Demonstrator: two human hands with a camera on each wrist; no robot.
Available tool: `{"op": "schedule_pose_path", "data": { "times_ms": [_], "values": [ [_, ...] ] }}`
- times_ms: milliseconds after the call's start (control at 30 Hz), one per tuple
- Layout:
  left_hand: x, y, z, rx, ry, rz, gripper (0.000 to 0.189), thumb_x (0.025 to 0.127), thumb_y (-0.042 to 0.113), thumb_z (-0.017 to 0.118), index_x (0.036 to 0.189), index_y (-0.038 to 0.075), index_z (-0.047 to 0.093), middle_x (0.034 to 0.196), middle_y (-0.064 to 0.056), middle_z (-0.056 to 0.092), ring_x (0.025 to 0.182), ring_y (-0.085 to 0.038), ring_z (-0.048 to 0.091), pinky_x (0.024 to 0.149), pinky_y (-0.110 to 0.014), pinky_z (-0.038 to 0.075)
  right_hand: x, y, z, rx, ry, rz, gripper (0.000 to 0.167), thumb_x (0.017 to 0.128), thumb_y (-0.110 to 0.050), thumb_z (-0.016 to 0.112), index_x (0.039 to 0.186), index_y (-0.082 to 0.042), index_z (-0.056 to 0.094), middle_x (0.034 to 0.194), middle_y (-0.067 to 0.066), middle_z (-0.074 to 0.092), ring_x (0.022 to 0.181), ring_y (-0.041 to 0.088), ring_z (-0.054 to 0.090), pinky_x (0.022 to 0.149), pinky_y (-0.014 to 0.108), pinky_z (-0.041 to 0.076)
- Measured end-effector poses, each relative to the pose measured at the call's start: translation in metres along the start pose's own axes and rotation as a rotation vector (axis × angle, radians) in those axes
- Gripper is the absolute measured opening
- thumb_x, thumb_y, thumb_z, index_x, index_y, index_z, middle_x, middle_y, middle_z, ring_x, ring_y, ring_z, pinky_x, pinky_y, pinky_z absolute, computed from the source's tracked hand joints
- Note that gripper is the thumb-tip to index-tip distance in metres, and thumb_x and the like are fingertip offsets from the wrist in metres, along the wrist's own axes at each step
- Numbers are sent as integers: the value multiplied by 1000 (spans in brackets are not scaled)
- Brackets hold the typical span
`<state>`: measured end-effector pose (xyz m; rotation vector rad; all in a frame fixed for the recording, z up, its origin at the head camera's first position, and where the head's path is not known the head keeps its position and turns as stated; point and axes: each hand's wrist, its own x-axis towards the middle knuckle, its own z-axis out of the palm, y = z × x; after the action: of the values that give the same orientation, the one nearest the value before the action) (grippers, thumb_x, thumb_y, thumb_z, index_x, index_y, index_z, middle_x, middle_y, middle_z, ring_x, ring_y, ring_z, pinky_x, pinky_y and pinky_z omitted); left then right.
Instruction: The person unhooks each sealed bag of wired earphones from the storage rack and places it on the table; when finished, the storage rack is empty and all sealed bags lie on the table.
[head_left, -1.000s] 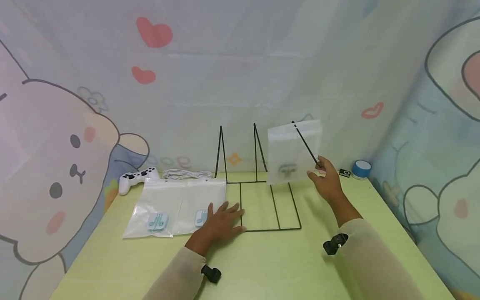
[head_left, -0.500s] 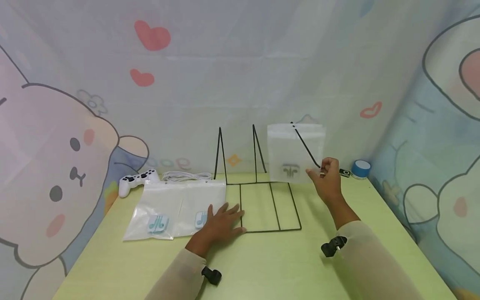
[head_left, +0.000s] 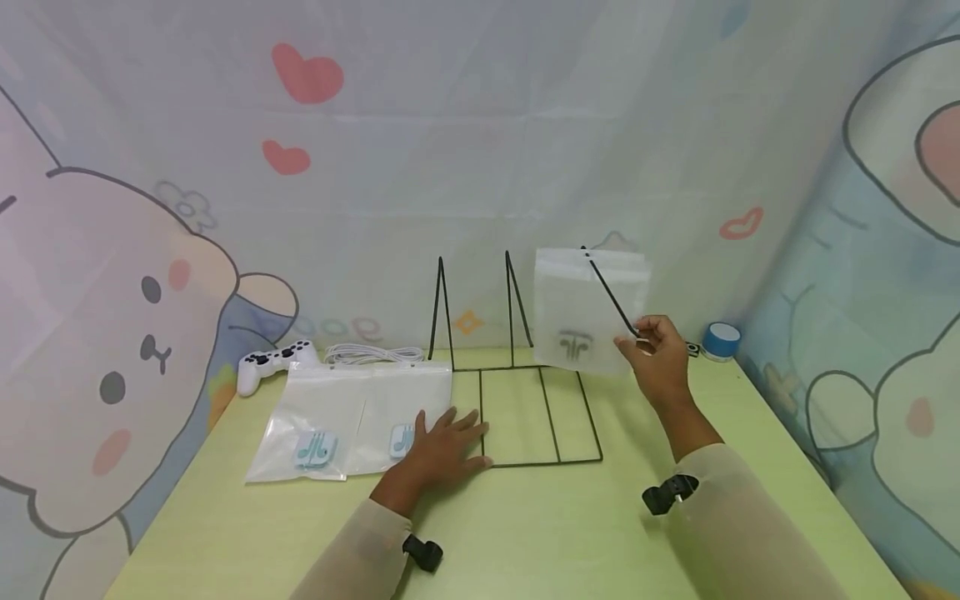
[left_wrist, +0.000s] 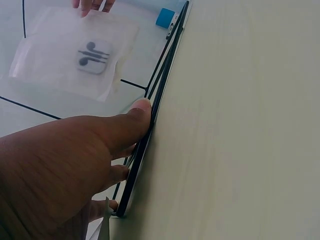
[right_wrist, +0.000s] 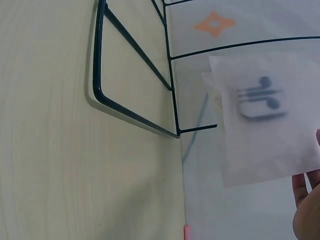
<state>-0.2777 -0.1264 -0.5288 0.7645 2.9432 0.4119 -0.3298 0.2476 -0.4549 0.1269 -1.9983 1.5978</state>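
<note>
A black wire display rack [head_left: 513, 463] stands on the table, with upright prongs at its back. From its right prong hangs a translucent zip bag [head_left: 588, 308] with earphones in a case inside; a second bag edge shows behind it. My right hand [head_left: 660, 362] pinches the front end of that prong, beside the bag's right edge. My left hand [head_left: 442, 446] lies with fingers spread over the rack's left base, its thumb [left_wrist: 140, 112] on the front wire. Under and beside it lie two white zip bags [head_left: 360, 392] with earphone cases [head_left: 316, 448].
A white game controller [head_left: 276, 360] and a coiled white cable [head_left: 372, 353] lie at the back left. A blue and white round box [head_left: 722, 340] stands at the back right, near a small black item [head_left: 693, 349]. A printed cloth hangs behind the table.
The hanging bag, tilted one second ago, has swung level and shifted slightly. My right hand has stayed by the prong's end with small finger movements. The left hand has not moved.
</note>
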Motion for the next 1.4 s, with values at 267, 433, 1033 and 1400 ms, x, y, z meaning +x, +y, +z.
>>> {"op": "schedule_pose_path", "data": {
  "times_ms": [267,433,1033,1400],
  "values": [
    [-1,-1,2,1,5,-1,63,107,59,61,161,28,56,174,-2,47,165,-42,35,125,-85,14,2,-10,-2,-118,-108,-109,12,96,-3,82,106,4,80,110,16,71,95,2,58,80,10,47],
    [1,-2,1,6,8,6,64,106,59,63,161,27,57,173,-3,48,164,-42,36,124,-86,15,8,-15,-6,-177,-150,-103,19,95,-3,83,114,-1,83,105,17,71,62,7,40,60,20,39],
    [1,-1,2,7,6,-1,63,106,58,62,160,27,57,174,-3,48,164,-43,36,124,-85,16,15,-15,-11,-140,-346,24,34,98,-8,81,132,-6,79,49,-12,36,41,8,28,43,30,32],
    [2,-4,5,15,10,2,63,106,59,63,160,27,57,173,-3,48,164,-42,37,124,-85,16,8,-24,-20,-150,-350,69,36,98,-10,83,133,-5,78,90,4,61,64,13,37,60,29,41]
  ]
}}
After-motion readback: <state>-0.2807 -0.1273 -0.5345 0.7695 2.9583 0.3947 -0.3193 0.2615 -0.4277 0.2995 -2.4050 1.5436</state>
